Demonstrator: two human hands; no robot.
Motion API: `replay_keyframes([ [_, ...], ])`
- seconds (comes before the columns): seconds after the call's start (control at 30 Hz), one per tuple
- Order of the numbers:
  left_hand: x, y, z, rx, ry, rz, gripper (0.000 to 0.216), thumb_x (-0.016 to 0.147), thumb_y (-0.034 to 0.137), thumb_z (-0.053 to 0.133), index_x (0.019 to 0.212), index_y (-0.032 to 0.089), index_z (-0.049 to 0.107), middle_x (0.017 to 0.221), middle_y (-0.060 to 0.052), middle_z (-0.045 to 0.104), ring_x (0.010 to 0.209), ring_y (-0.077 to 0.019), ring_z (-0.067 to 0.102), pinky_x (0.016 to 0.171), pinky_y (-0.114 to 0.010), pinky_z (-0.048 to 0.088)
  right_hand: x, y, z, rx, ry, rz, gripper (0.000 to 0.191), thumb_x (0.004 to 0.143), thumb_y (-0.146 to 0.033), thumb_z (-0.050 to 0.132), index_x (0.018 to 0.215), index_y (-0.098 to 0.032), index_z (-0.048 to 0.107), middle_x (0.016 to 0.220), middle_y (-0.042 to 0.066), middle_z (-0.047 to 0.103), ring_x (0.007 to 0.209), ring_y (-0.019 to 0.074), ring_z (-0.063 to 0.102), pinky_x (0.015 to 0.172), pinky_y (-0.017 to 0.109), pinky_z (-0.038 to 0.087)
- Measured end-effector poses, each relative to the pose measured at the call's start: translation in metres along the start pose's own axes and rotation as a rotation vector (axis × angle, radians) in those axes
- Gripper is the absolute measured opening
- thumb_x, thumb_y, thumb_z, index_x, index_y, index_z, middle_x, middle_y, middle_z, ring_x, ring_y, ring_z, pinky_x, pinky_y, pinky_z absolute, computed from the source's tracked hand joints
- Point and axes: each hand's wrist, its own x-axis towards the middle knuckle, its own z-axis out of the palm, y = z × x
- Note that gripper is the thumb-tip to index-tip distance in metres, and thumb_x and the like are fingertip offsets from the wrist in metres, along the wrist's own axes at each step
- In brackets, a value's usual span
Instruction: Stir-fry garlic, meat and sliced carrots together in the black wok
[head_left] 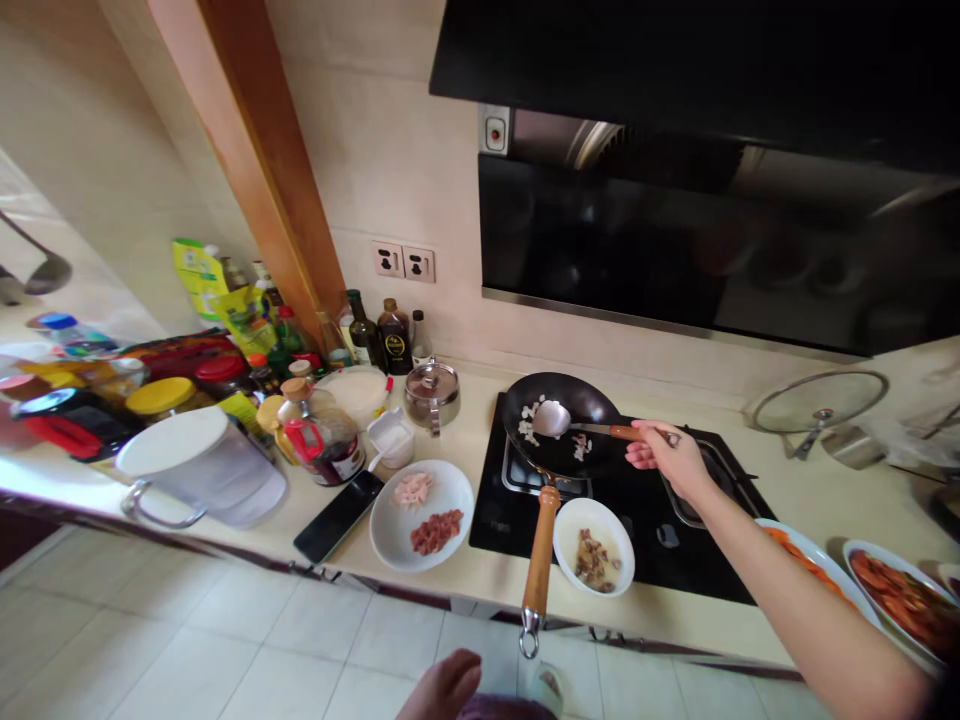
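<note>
A person's right hand (667, 458) is wrapped around the wooden handle of a ladle (553, 420), its metal bowl inside a black wok (592, 398) beside white pieces (527, 422). The wok sits on the left of the stove (495, 522). The left hand (448, 684), near, is partly cut off; I cannot tell its grip.

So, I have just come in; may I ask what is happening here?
A person's right hand holds a wooden-handled ladle in a wok on the black cooktop, beside small white pieces. The left hand is low before the counter, holding nothing visible. A white plate with two chopped heaps stands left of the cooktop.
</note>
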Motion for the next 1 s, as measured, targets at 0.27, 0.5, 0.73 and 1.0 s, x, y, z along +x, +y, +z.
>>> replay_keyframes([
  [0.27, 0.006, 0.061, 0.036, -0.489, -0.274, 0.133, 0.043, 0.081, 0.055, 0.053, 0.104, 0.019, 0.062, 0.095, -0.008, 0.068, 0.088, -0.0225, 0.064, 0.080, -0.036, 0.048, -0.064, -0.059, -0.022, -0.694, -0.588, -0.620, 0.022, 0.083, -0.027, 0.052, 0.097, -0.030, 0.069, 0.088, 0.000, 0.071, 0.073, 0.0149, 0.064, 0.068, 0.025, 0.049],
  [0.5, 0.003, 0.073, 0.050, -0.408, -0.205, 0.199, 0.044, 0.074, 0.057, 0.060, 0.085, 0.015, 0.068, 0.079, -0.006, 0.069, 0.075, -0.0189, 0.062, 0.071, -0.030, 0.045, -0.020, -0.043, -0.040, -0.837, -0.532, -0.714, 0.026, 0.085, -0.025, 0.049, 0.101, -0.031, 0.068, 0.099, 0.001, 0.069, 0.083, 0.0187, 0.064, 0.076, 0.030, 0.047],
  [0.73, 0.002, 0.075, 0.055, -0.302, -0.108, 0.187, 0.050, 0.070, 0.065, 0.056, 0.066, 0.016, 0.066, 0.060, -0.001, 0.064, 0.056, -0.0129, 0.051, 0.058, -0.025, 0.037, -0.012, -0.053, -0.072, -0.932, -0.653, -0.722, 0.022, 0.080, -0.021, 0.052, 0.087, -0.032, 0.070, 0.087, -0.002, 0.069, 0.072, 0.0160, 0.062, 0.067, 0.026, 0.046],
  [1.0, 0.004, 0.072, 0.056, -0.261, -0.096, 0.206, 0.052, 0.072, 0.065, 0.056, 0.065, 0.014, 0.065, 0.060, -0.001, 0.059, 0.053, -0.0103, 0.045, 0.054, -0.024, 0.031, 0.026, -0.017, -0.052, -0.488, -0.181, -0.380, 0.017, 0.075, -0.034, 0.061, 0.090, -0.029, 0.069, 0.078, -0.002, 0.071, 0.065, 0.0172, 0.066, 0.064, 0.027, 0.051],
])
